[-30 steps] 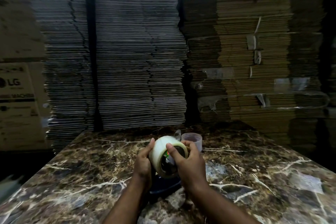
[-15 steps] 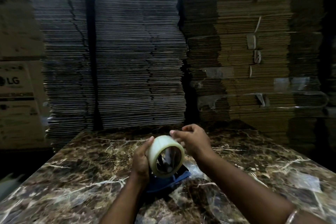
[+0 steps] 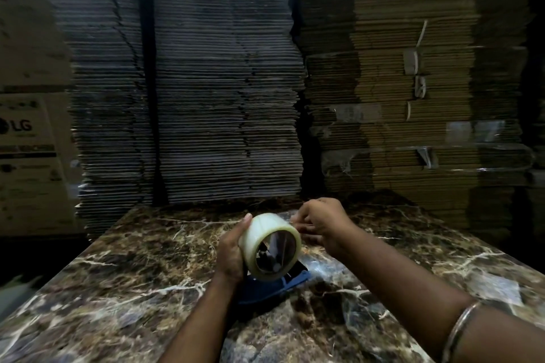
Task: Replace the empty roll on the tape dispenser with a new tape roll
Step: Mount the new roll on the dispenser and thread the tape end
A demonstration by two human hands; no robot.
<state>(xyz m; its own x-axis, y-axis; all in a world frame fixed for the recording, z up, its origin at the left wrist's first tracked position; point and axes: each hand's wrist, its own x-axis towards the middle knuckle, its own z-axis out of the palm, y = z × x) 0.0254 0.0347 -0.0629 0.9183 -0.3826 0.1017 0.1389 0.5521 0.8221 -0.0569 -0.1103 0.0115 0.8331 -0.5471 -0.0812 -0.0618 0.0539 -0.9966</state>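
A full roll of clear tape [image 3: 261,231] is held above the marble table, its hollow core facing me. My left hand [image 3: 231,255] grips it from the left side, thumb on top. My right hand [image 3: 324,225] is at the roll's far right rim, fingertips pinched together on what looks like the tape's loose end. The blue tape dispenser [image 3: 284,283] lies on the table just under the roll, partly hidden by it and by my left wrist. No empty roll is in sight.
The brown marble table [image 3: 132,274] stretches left and right of my hands. Tall stacks of flattened cardboard [image 3: 221,97] stand right behind its far edge. A printed carton [image 3: 26,156] stands at the left. It is dim.
My right hand left the roll's front face and moved to its far right rim, fingers pinched. The roll rose slightly off the dispenser. The small translucent empty roll behind it has gone out of sight.
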